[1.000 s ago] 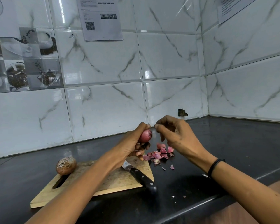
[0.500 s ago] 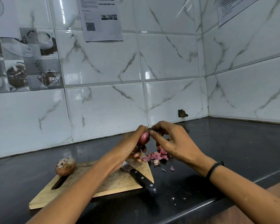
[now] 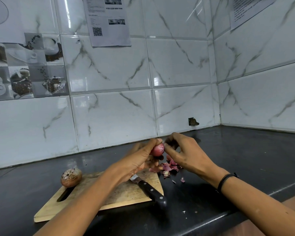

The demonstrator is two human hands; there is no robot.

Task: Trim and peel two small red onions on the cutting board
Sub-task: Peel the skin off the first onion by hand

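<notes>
Again right hand pinches at the onion; left hand still grips it.

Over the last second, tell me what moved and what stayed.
The right hand, which had pulled away from the red onion, came back leftward and now picks at its skin. The left hand kept gripping that onion; second onion, knife, peels and cutting board stayed put.

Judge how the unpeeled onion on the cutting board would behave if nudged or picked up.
The unpeeled onion is round and sits free near the edge of the cutting board, so a nudge would probably roll it off. Its dry, flaky skin may slip or shed under the fingers. Small and seemingly firm, it should lift easily one-handed.
</notes>
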